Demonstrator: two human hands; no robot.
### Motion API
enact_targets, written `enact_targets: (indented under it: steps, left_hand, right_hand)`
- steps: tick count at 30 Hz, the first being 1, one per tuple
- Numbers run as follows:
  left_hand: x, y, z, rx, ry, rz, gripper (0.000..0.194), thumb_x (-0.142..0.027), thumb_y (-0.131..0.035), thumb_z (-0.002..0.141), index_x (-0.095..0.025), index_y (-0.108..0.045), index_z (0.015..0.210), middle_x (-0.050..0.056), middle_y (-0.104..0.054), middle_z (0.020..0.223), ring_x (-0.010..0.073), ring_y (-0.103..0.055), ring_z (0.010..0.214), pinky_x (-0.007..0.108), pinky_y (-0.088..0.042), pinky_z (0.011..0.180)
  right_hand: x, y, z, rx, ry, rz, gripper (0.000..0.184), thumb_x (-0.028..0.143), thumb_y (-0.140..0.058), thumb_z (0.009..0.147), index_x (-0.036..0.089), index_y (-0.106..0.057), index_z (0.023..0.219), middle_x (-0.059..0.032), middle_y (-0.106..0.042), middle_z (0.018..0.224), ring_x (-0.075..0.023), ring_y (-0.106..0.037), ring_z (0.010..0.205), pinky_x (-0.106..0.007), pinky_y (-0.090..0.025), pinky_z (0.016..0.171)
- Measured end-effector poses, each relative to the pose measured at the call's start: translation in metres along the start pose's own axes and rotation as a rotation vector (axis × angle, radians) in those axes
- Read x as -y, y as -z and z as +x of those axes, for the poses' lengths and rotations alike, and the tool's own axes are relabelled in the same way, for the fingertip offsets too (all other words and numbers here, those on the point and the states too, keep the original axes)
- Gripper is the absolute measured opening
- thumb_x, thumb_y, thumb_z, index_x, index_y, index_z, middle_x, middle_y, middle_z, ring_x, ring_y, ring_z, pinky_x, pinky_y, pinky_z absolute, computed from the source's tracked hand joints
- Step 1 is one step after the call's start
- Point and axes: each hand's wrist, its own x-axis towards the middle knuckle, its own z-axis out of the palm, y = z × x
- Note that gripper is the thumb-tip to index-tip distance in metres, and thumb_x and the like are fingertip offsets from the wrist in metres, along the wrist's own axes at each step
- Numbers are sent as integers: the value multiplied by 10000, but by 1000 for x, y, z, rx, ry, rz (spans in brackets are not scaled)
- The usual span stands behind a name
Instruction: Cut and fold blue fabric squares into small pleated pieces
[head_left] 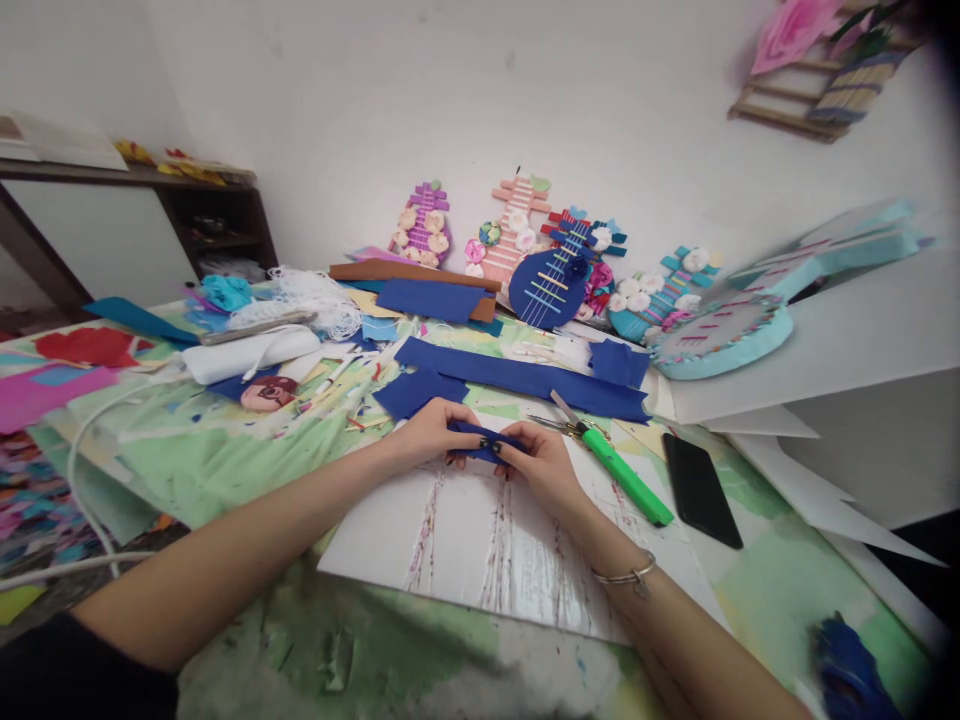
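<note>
A small dark blue piece [480, 440], paper or felt, is pinched between both hands above a white board [390, 560]. My left hand [435, 435] closes on its left end. On its right end, my right hand [536, 460] does the same, and the thumbs nearly meet in the middle. Fingers cover much of the piece, so its full shape is hidden. Just right of my right hand lie a green-handled craft knife [628, 475] and scissors [551, 424]. A long dark blue strip [517, 375] stretches behind the hands, beside a smaller blue piece [420, 392].
A black phone [701, 490] lies to the right. Decorated instrument-shaped crafts [547, 288] lean against the wall. White string [322, 300], a white power strip [251, 353] and a red round item [268, 393] sit at the left. Another blue piece [851, 665] lies at the lower right.
</note>
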Motion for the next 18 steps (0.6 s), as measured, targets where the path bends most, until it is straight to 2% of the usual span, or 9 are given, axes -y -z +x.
enact_targets:
  steps: [4,7,11,18]
  left_hand:
    - [2,2,2,5,-1,-101,217,-258,-727,704,-80,-669,813,38,-657,578,124,-596,453,207,-461,445]
    - [5,4,4,-16,-21,-179,267,-274,-755,687,-81,-678,856,65,-690,668,134,-628,503,204,-457,451]
    - [7,6,3,-34,-54,-272,254,-255,-760,689,-102,-703,884,55,-685,664,119,-624,552,188,-438,487]
    - [6,7,-2,95,-29,-549,183,-152,-736,662,-118,-733,842,53,-662,654,103,-577,571,199,-406,521]
  right_hand:
    - [0,3,1,-18,-9,98,287,375,-755,668,168,-597,789,16,-634,537,-114,-577,424,-203,-433,416]
    - [1,4,1,0,-30,215,292,340,-769,649,175,-605,826,0,-667,586,-124,-594,453,-224,-458,447]
    - [5,6,-1,40,-17,356,222,233,-740,648,172,-687,856,-16,-685,642,-120,-602,526,-237,-465,517]
    - [8,9,-3,68,-56,431,113,197,-694,651,188,-733,757,-24,-668,642,-119,-551,546,-253,-411,517]
